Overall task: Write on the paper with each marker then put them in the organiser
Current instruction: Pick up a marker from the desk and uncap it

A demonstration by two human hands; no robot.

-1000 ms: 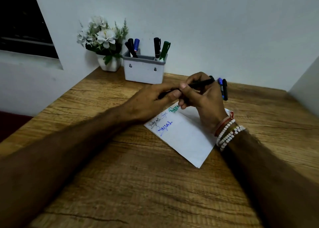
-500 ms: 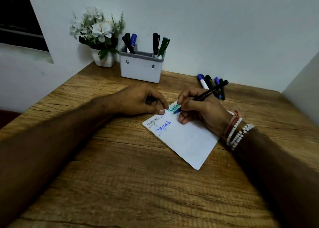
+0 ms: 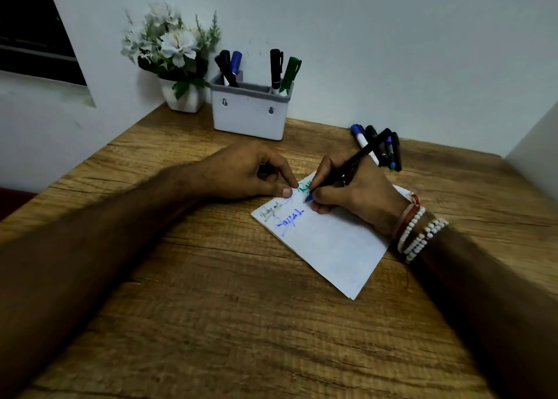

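A white paper [image 3: 329,244] lies slanted on the wooden table [image 3: 241,323], with grey, blue and green writing at its far end. My right hand [image 3: 353,193] grips a black marker [image 3: 356,160]; its blue tip rests on the paper near the green word. My left hand [image 3: 250,172] presses its fingertips on the paper's far corner and seems to hold a dark cap, partly hidden. The grey organiser [image 3: 249,112] stands at the back with several markers upright in it. A few more markers [image 3: 380,148] lie on the table behind my right hand.
A white pot of pale flowers [image 3: 175,57] stands left of the organiser against the wall. A dark window opening [image 3: 33,27] is at the upper left. Walls close the table at the back and right.
The marker was pulled from its cap between both hands; my right hand then lowered the tip onto the paper while my left hand settled on the paper's corner.
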